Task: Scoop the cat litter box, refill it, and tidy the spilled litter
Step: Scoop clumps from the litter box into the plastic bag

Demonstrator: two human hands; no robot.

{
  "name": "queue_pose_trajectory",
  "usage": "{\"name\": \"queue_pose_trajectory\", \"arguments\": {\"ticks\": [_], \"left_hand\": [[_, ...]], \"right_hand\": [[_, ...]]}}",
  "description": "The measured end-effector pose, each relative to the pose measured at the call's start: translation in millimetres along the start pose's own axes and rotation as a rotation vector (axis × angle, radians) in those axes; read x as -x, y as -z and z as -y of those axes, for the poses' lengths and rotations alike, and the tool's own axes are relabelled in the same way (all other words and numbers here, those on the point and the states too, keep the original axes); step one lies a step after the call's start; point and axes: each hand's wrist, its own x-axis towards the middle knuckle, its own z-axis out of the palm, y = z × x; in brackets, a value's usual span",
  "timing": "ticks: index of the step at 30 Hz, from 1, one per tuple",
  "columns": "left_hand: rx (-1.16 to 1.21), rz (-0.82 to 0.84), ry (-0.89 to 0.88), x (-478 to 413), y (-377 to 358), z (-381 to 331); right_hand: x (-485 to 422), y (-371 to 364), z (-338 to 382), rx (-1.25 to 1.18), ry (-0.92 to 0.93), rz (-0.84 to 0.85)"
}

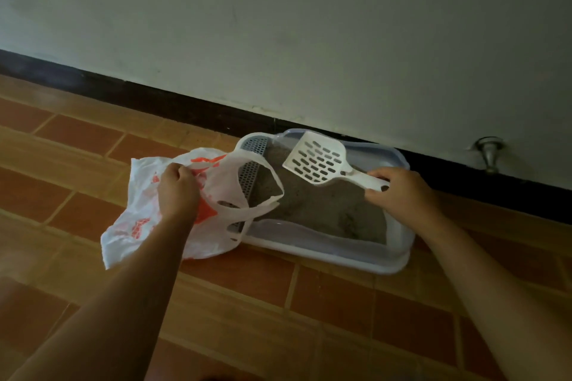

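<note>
A pale litter box (399,252) stands on the tiled floor against the wall, holding grey litter (328,204). Over the litter hangs a white slotted scoop (315,161), empty, with my right hand (402,192) gripping its handle at the box's right side. My left hand (178,192) grips the rim of a white plastic bag (136,226) with orange print, held open at the box's left end. One bag handle loops over the box's perforated left edge.
A white wall with a dark baseboard (154,96) runs right behind the box. A metal door stop (490,155) sticks out of the wall to the right. Orange and brown floor tiles (278,303) spread in front.
</note>
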Motion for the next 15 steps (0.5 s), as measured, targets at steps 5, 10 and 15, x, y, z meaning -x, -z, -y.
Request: {"name": "queue_pose_trajectory", "arguments": {"ticks": [5,10,15], "left_hand": [[-0.023,-0.005,-0.022,2,-8,2],[-0.052,-0.009,-0.035,3,-16,4],[-0.064,-0.016,-0.044,3,-18,7]], "right_hand": [[-7,1,-28,0.392,-0.09,0.018],[-11,-7,-24,0.763,-0.063,0.08],[-15,-15,-14,0.898,-0.033,0.175]]}}
